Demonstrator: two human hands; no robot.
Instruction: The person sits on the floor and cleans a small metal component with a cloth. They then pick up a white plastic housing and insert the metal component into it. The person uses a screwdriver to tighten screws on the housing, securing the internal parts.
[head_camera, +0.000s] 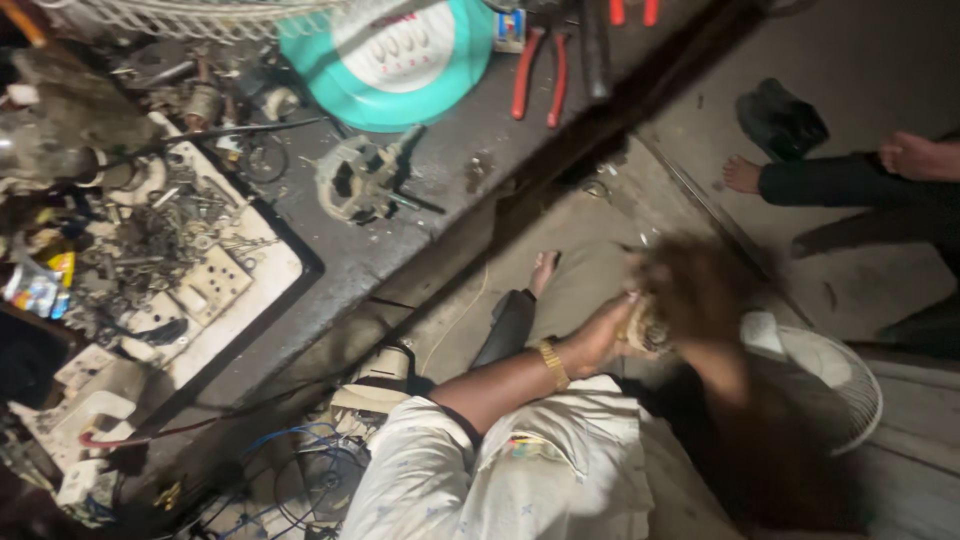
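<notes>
Tabletop (420, 225) is cluttered: teal round plate (400, 60), tray of loose screws and scrap (190, 250), grey motor housing (355, 180), red-handled pliers (540, 70). White fan guard (830, 370) on the floor at right. Left hand (600, 335), gold watch at the wrist, is closed around a small motor part (648, 328) held over the lap. Right hand (700, 290) is motion-blurred on top of it, grip unclear. Looks mid-job: part still in hand, fan still apart.

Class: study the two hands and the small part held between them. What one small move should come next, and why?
Probably steady the right hand first. It is blurred with motion over the small tan part that the left hand grips, so the part's detail cannot be made out. The pliers lie far off on the workbench, so no tool is within reach.
</notes>
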